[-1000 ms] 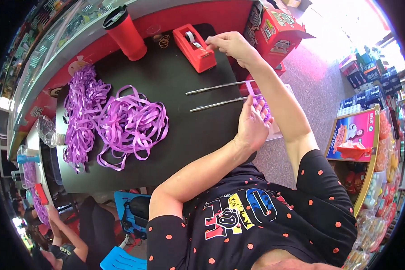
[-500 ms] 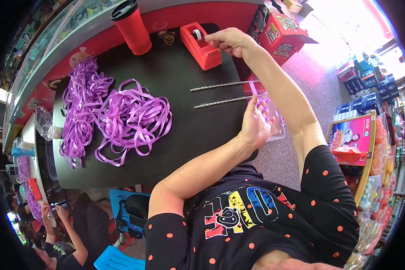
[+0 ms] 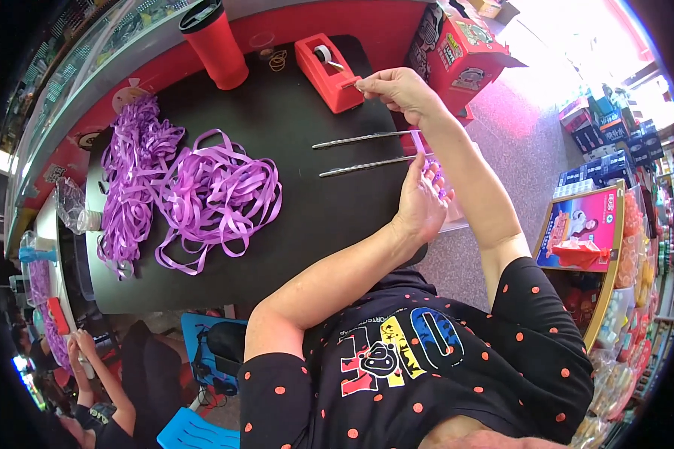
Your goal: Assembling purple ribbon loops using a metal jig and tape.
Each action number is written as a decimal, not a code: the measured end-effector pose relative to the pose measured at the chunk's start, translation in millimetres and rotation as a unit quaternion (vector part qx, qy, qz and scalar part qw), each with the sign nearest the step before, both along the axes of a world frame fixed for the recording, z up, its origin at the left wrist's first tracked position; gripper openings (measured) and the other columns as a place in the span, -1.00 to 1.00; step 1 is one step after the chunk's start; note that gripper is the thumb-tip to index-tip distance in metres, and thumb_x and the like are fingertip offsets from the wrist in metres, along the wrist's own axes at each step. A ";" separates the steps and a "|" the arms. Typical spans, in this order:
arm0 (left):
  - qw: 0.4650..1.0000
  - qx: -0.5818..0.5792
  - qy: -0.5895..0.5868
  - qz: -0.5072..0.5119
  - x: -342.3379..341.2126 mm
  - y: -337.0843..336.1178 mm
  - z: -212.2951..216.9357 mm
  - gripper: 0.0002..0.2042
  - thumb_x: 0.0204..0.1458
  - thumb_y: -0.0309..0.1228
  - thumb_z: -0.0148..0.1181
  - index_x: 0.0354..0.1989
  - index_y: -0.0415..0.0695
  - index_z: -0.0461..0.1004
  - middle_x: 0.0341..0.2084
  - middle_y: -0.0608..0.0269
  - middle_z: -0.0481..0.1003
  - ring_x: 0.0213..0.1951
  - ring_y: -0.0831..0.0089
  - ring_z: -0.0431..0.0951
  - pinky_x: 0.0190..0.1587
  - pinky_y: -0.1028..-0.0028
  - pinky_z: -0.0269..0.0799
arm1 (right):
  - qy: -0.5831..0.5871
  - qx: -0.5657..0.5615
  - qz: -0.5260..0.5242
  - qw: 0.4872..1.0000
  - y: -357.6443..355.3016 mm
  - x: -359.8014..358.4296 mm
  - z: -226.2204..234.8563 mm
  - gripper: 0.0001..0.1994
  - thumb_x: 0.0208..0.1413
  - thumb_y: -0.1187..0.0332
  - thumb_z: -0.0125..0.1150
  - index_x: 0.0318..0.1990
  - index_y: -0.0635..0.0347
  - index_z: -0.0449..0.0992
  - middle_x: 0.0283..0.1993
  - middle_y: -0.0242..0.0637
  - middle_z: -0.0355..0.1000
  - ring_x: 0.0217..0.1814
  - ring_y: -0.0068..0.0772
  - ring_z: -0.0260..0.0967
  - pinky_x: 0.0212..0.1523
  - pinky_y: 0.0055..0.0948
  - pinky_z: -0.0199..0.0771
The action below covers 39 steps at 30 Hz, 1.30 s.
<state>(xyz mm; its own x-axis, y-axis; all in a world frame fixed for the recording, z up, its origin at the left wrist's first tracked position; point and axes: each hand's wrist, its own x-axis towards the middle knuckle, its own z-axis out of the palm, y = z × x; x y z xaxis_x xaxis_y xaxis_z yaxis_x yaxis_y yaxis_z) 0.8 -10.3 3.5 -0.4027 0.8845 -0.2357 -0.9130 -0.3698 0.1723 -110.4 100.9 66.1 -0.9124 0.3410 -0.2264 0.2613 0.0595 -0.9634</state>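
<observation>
Right hand (image 3: pixel 401 90), upper centre of the frame, was stretched out to the red tape dispenser (image 3: pixel 328 61), fingers pinched together on a tape end at the dispenser's cutter side. The reach looked like a pull on the tape away from the roll; the strip itself was too thin to see clearly.

Left hand (image 3: pixel 421 203), right of centre, sat at the near edge of the black surface (image 3: pixel 292 120), fingers curled closed around a small purple ribbon piece (image 3: pixel 436 173), held up off the surface, probably so the other hand could bring tape to it. Exact shape of the piece was hidden by the hand.

Two long metal rods (image 3: pixel 363 150) lay side by side on the surface just left of that hand, between it and the dispenser, within easy reach.

Loose purple ribbon piles (image 3: pixel 183 191) were heaped at centre left, well apart from both hands, like stock set aside. A tall red cup (image 3: pixel 216 43) stood at the top, near the dispenser. A red carton (image 3: pixel 457 49) sat at the upper right, beside the reaching hand.

Another person's hands showed at the lower left, not involved.
</observation>
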 end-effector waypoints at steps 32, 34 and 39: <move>0.998 -0.039 0.050 0.010 -0.2 4.9 -6.8 -0.66 0.05 -0.41 0.15 -0.01 0.13 0.23 -0.21 0.41 0.32 -0.16 0.49 0.27 0.02 0.31 0.18 | -0.034 0.200 0.036 0.978 28.0 160.7 0.8 -0.80 0.05 0.35 0.22 -0.33 0.36 0.56 -0.48 -0.45 0.45 -0.41 -0.73 0.31 -0.36 -0.64 0.32; 0.998 -0.047 0.047 0.004 1.6 3.6 -8.3 -0.59 0.04 -0.42 0.16 0.04 0.14 0.18 -0.19 0.40 0.31 -0.16 0.50 0.26 0.02 0.32 0.18 | -0.041 0.226 0.036 0.973 22.2 167.4 2.5 -0.73 0.03 0.28 0.22 -0.30 0.37 0.57 -0.42 -0.26 0.54 -0.34 -0.60 0.45 -0.25 -0.54 0.43; 0.998 -0.059 0.036 0.005 4.7 2.4 -1.2 -0.42 0.02 -0.47 0.19 0.18 0.16 0.05 -0.15 0.41 0.30 -0.17 0.53 0.27 0.02 0.33 0.18 | -0.044 0.303 0.037 0.951 18.2 174.5 3.0 -0.72 0.01 0.25 0.20 -0.27 0.33 0.58 -0.44 -0.18 0.53 -0.37 -0.51 0.48 -0.28 -0.49 0.45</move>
<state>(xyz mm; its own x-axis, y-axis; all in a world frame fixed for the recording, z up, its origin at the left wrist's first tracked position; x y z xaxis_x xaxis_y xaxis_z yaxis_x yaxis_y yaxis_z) 5.6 -7.9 2.3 -0.4303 0.8488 -0.3072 -0.8932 -0.3513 0.2805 64.1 119.1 69.0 -0.9258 0.3681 -0.0854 0.3126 0.6189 -0.7206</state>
